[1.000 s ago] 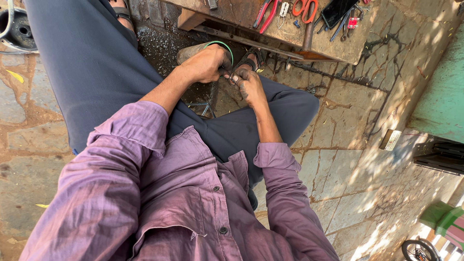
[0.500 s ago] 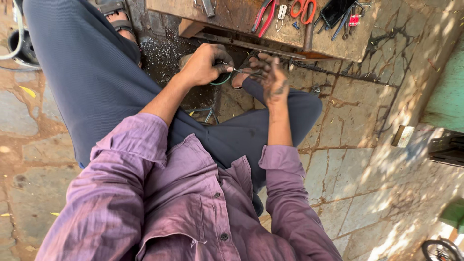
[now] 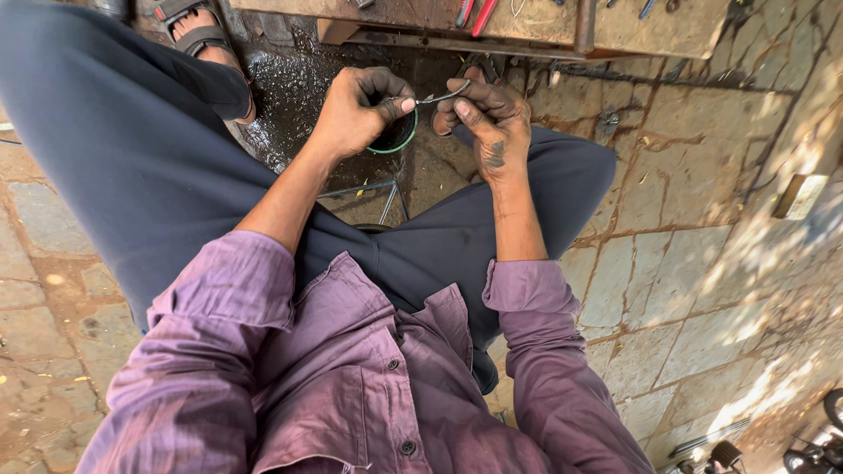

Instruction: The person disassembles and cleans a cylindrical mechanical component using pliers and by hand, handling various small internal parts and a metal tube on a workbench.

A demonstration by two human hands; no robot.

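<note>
Head view: left hand (image 3: 356, 110) clenched on one end of a thin metal wire piece (image 3: 443, 94), with a green-rimmed ring (image 3: 397, 140) just under its fingers. Right hand (image 3: 487, 118) pinches the other end. The piece's long axis runs left-right between the hands, both equally near. Its exact form is too small to tell. Wooden bench (image 3: 632, 31) at far edge, tools cut off.

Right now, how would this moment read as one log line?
left hand: grips green ring | right hand: pinches thin metal piece | hands: close together
</note>
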